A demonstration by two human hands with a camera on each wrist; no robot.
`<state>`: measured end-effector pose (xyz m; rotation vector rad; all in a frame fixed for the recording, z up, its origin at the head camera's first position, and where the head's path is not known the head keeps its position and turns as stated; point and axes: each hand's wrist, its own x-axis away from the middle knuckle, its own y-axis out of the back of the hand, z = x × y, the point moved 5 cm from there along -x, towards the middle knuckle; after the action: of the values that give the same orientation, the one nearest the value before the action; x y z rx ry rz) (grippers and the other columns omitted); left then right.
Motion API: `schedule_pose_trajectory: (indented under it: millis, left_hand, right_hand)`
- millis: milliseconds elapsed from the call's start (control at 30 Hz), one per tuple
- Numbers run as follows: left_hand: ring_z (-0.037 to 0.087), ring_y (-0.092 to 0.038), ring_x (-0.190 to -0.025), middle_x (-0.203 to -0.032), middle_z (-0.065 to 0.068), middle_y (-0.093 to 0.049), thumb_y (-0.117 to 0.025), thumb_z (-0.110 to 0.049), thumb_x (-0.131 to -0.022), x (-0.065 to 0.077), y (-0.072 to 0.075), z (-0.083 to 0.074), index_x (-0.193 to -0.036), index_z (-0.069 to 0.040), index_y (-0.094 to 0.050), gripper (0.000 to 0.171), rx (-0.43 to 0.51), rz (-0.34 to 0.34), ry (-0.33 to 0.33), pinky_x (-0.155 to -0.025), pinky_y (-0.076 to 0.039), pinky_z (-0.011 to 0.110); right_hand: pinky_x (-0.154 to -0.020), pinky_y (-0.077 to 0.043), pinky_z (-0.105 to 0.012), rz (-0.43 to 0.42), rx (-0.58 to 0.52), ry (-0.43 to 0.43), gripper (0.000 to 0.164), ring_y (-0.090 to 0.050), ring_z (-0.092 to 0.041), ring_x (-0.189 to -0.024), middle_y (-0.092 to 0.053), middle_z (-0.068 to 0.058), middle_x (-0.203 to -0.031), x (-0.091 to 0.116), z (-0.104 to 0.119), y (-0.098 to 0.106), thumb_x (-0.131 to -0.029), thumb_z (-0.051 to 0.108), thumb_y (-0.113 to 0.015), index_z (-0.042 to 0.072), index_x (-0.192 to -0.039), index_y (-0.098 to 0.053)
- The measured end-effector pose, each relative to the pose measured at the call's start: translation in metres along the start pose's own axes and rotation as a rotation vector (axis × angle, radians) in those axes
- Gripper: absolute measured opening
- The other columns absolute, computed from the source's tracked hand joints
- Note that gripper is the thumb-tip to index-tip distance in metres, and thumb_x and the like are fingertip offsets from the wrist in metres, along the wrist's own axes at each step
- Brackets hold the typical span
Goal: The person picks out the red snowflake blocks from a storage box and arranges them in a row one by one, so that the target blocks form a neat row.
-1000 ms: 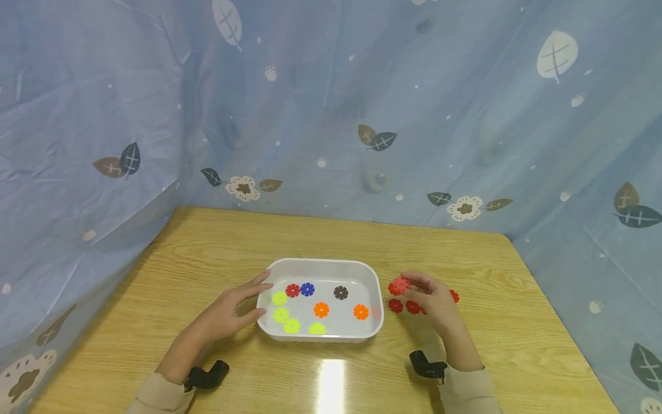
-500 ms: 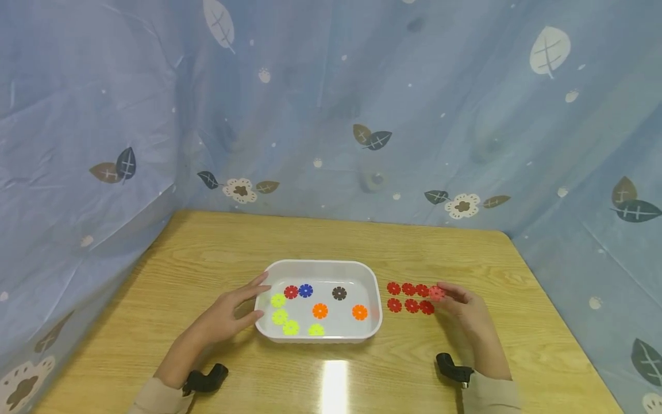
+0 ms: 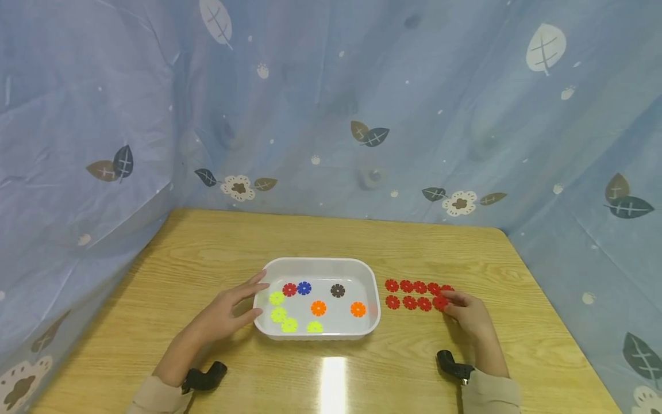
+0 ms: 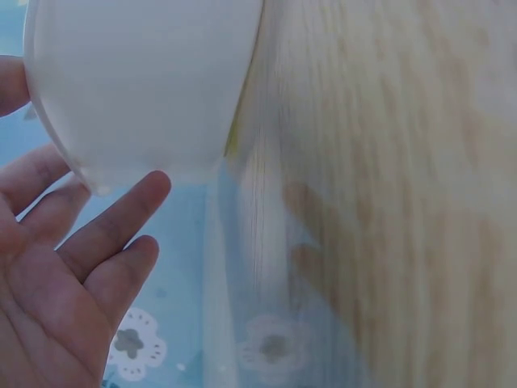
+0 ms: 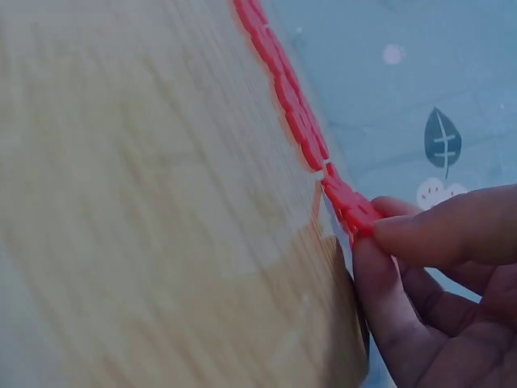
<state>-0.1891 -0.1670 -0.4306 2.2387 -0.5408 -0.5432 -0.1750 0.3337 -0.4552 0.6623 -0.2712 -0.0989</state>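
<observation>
My right hand pinches a red snowflake disc between thumb and fingers at the right end of the nearer of two red rows. In the head view, the farther row of red snowflake discs lies on the table just behind it, its last disc partly covered by my fingers. At the left end of the white tray, my left hand is spread, thumb and fingers touching the rim. The left wrist view shows these fingers extended, not wrapped around the tray.
Inside the tray lie several yellow discs, two orange discs, a blue disc, a dark brown disc and a red one. A blue patterned curtain rises behind the wooden table.
My right hand has carried a red disc rightward from the rows' left part, then lowered it slightly nearer, to the front row's right end. The left hand stays at the tray.
</observation>
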Motion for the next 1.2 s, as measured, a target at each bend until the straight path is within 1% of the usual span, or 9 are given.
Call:
schedule_pose_trajectory:
  millis: [233,433,567,633,733,900,1000,1067,1200]
  left_hand:
    - [0.03,-0.039,-0.135,-0.153,0.006,-0.034,-0.064,-0.028,-0.091,0.0,0.0,0.002,-0.135,-0.012,-0.053,0.049,0.001,-0.002,-0.007,-0.105,-0.037,0.051]
    - [0.029,-0.038,-0.136,-0.153,0.005,-0.033,-0.064,-0.028,-0.091,0.0,-0.001,0.004,-0.135,-0.012,-0.052,0.049,0.005,-0.005,-0.003,-0.105,-0.036,0.052]
    - [0.03,-0.038,-0.136,-0.154,0.005,-0.033,-0.064,-0.029,-0.091,0.0,-0.001,0.003,-0.135,-0.012,-0.053,0.049,0.007,-0.001,-0.001,-0.105,-0.036,0.052]
    - [0.03,-0.038,-0.136,-0.154,0.005,-0.033,-0.063,-0.029,-0.091,0.0,0.0,0.003,-0.135,-0.012,-0.052,0.049,0.006,0.001,-0.001,-0.105,-0.037,0.052]
    - [0.029,-0.039,-0.135,-0.154,0.005,-0.032,-0.063,-0.029,-0.091,-0.001,0.0,0.002,-0.136,-0.012,-0.052,0.049,0.005,0.0,0.001,-0.105,-0.038,0.053]
    - [0.028,-0.04,-0.135,-0.154,0.005,-0.032,-0.064,-0.028,-0.09,-0.001,0.001,0.002,-0.136,-0.013,-0.052,0.049,0.005,0.002,0.003,-0.104,-0.039,0.053]
    - [0.028,-0.04,-0.135,-0.154,0.005,-0.033,-0.064,-0.028,-0.09,-0.001,0.001,0.001,-0.136,-0.012,-0.052,0.049,0.003,0.001,0.0,-0.104,-0.039,0.052]
    - [0.029,-0.04,-0.135,-0.153,0.005,-0.033,-0.064,-0.028,-0.09,-0.002,0.001,0.001,-0.135,-0.012,-0.053,0.049,0.002,0.0,-0.001,-0.104,-0.04,0.051]
    - [0.029,-0.04,-0.135,-0.153,0.004,-0.034,-0.064,-0.029,-0.09,-0.002,0.002,0.001,-0.135,-0.013,-0.053,0.049,-0.004,-0.004,-0.003,-0.104,-0.04,0.051]
  right_hand:
    - [-0.075,-0.046,-0.024,-0.004,0.019,-0.023,0.038,-0.053,-0.034,-0.111,-0.055,-0.027,-0.126,0.001,0.004,-0.003,-0.091,0.002,-0.054,-0.005,-0.128,-0.055]
    - [-0.095,-0.044,-0.05,-0.024,0.036,-0.015,0.035,-0.048,-0.042,-0.119,-0.053,-0.028,-0.13,0.003,0.007,0.001,-0.093,0.005,-0.052,-0.006,-0.126,-0.055]
    - [-0.096,-0.042,-0.054,-0.057,0.031,-0.019,0.035,-0.048,-0.044,-0.12,-0.051,-0.029,-0.131,0.007,0.01,0.005,-0.096,0.011,-0.051,-0.006,-0.127,-0.054]
    - [-0.095,-0.044,-0.051,-0.075,0.024,-0.007,0.037,-0.048,-0.043,-0.12,-0.051,-0.028,-0.132,0.009,0.012,0.008,-0.098,0.015,-0.05,-0.005,-0.129,-0.053]
    - [-0.091,-0.049,-0.036,-0.094,0.012,0.028,0.041,-0.051,-0.038,-0.12,-0.052,-0.026,-0.132,0.011,0.018,0.01,-0.098,0.02,-0.05,-0.003,-0.132,-0.05]
    - [-0.078,-0.045,-0.007,-0.103,-0.075,0.094,0.044,-0.057,0.005,-0.099,-0.053,-0.025,-0.132,0.012,0.031,0.009,-0.098,0.022,-0.053,-0.002,-0.134,-0.049]
    - [-0.078,-0.045,-0.005,-0.089,-0.139,0.143,0.044,-0.049,0.02,-0.09,-0.053,-0.026,-0.132,0.014,0.042,0.005,-0.097,0.022,-0.054,-0.004,-0.133,-0.049]
    - [-0.079,-0.046,-0.007,-0.074,-0.176,0.173,0.045,-0.05,0.02,-0.091,-0.053,-0.025,-0.132,0.015,0.049,0.0,-0.097,0.023,-0.055,-0.004,-0.133,-0.049]
    - [-0.081,-0.05,-0.011,-0.034,-0.25,0.22,0.046,-0.055,0.011,-0.097,-0.062,-0.003,-0.12,0.018,0.061,-0.012,-0.095,0.023,-0.059,-0.004,-0.131,-0.049]
